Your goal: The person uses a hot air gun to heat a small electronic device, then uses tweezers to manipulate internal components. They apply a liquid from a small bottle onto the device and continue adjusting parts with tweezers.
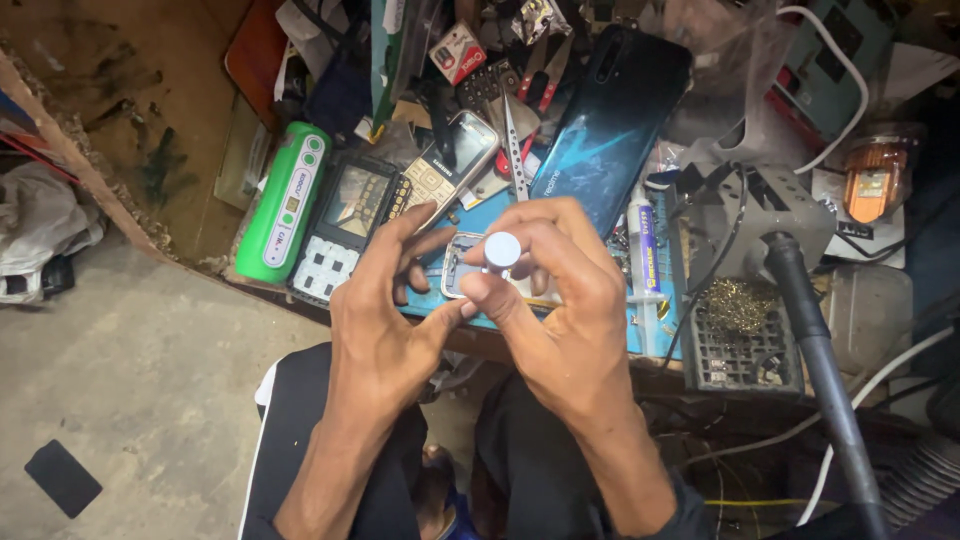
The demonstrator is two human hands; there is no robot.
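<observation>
Head view: both hands over a cluttered tabletop (pixel 610 330).
Right hand (pixel 560 300) fingers pinch a white round cap (pixel 502 249); left hand (pixel 385 300) fingers clamp a small device (pixel 458 268), mostly hidden.

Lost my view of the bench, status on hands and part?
Right hand pinching small white round cap. Left hand steadying small phone part on blue mat. Tweezers lie beyond, nothing blocking.

Both bare forearms rise from the lap and meet over the near edge of the worktop, the left hand (pixel 385 300) curled with thumb and forefinger stretched towards the right hand (pixel 560 300), whose fingers (pixel 490 290) are bent inward in a close pinch.
</observation>
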